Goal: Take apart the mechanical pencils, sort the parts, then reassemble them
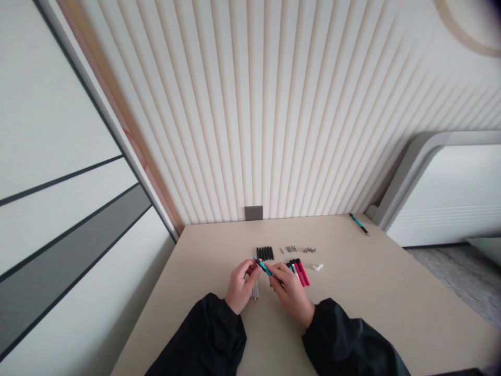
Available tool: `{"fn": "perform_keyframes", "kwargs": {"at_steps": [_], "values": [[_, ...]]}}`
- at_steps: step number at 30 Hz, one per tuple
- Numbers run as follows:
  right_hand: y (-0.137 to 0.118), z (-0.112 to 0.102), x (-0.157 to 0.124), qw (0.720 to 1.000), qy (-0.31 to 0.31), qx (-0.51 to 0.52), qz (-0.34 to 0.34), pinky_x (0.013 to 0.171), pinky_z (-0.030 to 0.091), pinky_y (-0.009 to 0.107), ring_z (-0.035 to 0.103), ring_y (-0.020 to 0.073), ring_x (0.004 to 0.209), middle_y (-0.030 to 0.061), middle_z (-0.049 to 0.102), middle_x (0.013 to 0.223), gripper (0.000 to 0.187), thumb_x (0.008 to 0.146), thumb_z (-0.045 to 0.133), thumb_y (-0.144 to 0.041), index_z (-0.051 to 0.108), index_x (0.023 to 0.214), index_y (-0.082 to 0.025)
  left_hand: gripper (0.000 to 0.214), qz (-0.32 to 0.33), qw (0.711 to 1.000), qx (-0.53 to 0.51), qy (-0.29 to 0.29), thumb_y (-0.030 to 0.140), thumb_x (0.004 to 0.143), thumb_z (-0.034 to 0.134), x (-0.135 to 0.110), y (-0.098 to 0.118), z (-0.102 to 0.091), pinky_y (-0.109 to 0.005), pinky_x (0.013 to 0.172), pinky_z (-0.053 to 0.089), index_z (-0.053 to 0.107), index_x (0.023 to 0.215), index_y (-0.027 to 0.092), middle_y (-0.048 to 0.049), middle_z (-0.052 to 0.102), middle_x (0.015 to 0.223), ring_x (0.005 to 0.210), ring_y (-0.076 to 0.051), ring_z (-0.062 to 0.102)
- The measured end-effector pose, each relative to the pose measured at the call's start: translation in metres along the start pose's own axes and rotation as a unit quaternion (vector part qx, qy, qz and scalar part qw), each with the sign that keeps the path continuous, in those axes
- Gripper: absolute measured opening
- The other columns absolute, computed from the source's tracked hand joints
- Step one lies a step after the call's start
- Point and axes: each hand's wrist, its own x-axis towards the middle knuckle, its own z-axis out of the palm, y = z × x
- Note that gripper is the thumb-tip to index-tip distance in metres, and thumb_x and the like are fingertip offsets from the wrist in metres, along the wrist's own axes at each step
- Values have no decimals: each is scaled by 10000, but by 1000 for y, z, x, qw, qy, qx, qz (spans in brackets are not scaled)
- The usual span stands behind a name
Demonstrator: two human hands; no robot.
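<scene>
1. We hold the blue pen (264, 267) slantwise over the worktop (368, 308), just on our side of the black tubes (265, 253), our landmark.
2. Our right hand (290, 290) has its grip closed around the pen's lower part; our left hand (239, 286) pinches the upper end, though we cannot tell whether a separate small part sits there.
3. The step in hand looks like joining or adjusting the pen's parts.
4. The next move seems to call for a steady right grip and fine, aligned left fingertip work.
5. Slim rods (255, 291) lie nearer us than the tubes; small metal pieces (291, 249) lie right of them.
</scene>
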Motion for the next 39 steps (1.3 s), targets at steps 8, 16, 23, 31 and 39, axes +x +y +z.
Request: {"fn": "perform_keyframes", "kwargs": {"at_steps": [8,16,23,31,39], "values": [[73,-136,0,942,211,-246,82,791,472,310,616,207,852,82,660,981,301,908,484,-332,673,1092,-188,265,25,999,31,-14,351,928,492,-1,6,-3,-271,697,505,671,1007,173,-42,670,792,735,-155,630],[184,-242,-11,829,237,-420,284,840,442,318,619,249,958,127,683,1006,292,823,505,-213,703,1023,-136,246,35,998,35,-25,335,921,502,0,5,-3,-264,684,516,658,1029,179,-35,666,773,710,-153,631],[208,-245,18,804,245,-441,315,872,423,309,608,237,1004,121,672,1065,318,841,492,-209,681,1093,-163,246,16,999,34,-24,348,917,506,0,4,-3,-263,699,529,656,1020,182,-39,670,792,724,-159,645],[210,-247,3,787,262,-442,342,843,437,337,612,257,997,143,658,1079,372,852,479,-283,647,1154,-145,222,17,999,46,-23,330,917,512,1,1,-3,-274,698,540,659,1010,192,-36,668,768,718,-165,648],[214,-248,-17,795,235,-460,318,812,442,292,624,219,935,109,673,1038,316,879,441,-234,688,1063,-168,204,23,998,43,-35,309,914,519,2,0,-2,-258,681,536,657,1010,194,-25,663,757,697,-153,645]]}}
